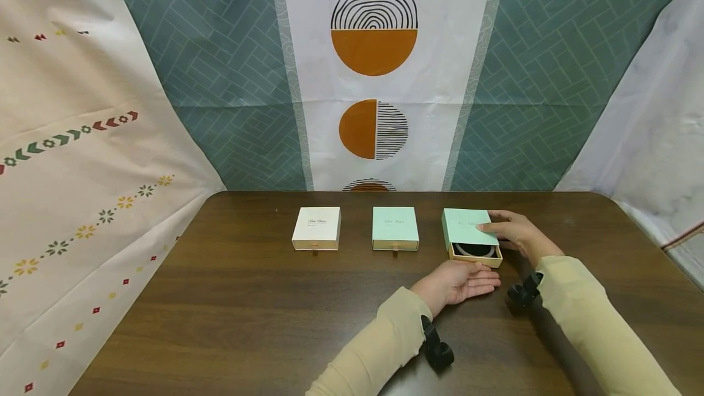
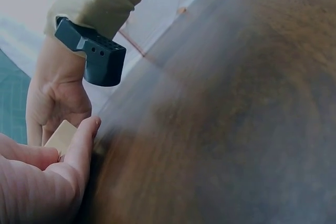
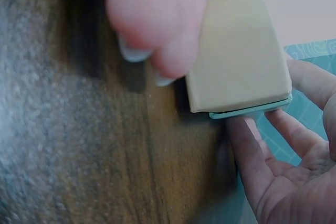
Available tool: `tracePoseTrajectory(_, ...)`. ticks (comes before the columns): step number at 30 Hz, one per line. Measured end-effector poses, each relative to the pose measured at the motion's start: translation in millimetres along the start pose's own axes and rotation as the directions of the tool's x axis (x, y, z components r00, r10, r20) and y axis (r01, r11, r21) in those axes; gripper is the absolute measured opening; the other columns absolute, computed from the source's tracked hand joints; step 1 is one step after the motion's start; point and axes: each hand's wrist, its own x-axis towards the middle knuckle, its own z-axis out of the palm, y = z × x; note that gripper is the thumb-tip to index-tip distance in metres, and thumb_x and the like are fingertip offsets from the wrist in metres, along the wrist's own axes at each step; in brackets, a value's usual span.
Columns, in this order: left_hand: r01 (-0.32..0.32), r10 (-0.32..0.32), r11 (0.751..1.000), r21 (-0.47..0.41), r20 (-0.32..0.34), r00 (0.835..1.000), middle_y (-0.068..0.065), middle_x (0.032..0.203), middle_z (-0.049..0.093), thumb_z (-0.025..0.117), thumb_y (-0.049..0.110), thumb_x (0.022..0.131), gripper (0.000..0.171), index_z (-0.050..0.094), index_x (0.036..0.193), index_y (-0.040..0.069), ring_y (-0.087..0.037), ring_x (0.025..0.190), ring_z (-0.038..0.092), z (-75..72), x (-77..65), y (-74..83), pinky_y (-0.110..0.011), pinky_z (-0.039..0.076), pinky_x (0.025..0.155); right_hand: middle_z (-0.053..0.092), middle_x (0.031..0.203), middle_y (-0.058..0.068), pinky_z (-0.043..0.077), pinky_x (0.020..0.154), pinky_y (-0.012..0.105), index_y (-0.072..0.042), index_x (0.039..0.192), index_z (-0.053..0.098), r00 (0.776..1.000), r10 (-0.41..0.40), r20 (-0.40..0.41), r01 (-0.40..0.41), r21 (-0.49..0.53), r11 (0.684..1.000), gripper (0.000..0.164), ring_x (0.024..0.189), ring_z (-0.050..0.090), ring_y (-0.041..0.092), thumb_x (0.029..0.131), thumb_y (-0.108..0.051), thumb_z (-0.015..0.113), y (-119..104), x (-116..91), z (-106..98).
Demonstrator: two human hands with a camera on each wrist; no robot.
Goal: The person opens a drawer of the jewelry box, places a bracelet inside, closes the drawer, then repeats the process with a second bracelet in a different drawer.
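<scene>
The rightmost mint drawer box (image 1: pixel 464 225) has its cream drawer (image 1: pixel 498 257) pulled partway out at the front. Inside the drawer a curved grey band (image 1: pixel 458 250) shows against black. My right hand (image 1: pixel 517 236) grips the box's cover from the right, thumb on the top; in the right wrist view its fingers (image 3: pixel 247 148) lie along the box end. At the drawer front, my left hand (image 1: pixel 458 283) pinches the small pull tab between thumb and forefinger (image 2: pixel 79 148), its other fingers stretched out. Most of the tab is hidden.
A second mint box (image 1: pixel 395 223) and a white box (image 1: pixel 317 223) stand in a row to the left, both closed, with small tabs at the front. All are on a brown wooden table (image 1: pixel 247 310). Patterned cloths (image 1: pixel 220 66) hang behind and beside it.
</scene>
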Motion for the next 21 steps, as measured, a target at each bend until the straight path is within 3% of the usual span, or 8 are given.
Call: tracePoseTrajectory(21,-0.038,0.037,0.999,-0.018,-0.037,0.999,-0.027,0.124,0.059,0.038,0.01,0.103,0.032,0.055,0.12,-0.012,-0.037,0.121,0.053,1.7,10.1,4.8,-0.041,0.042,0.105,0.018,0.148,0.033,0.034,0.108,0.055,0.002,0.151,0.011,1.0,-0.006,0.005,0.006,0.011,1.0,0.086,0.133,0.03,0.048,0.091,-0.029,0.065,2.1,0.6,-1.2)
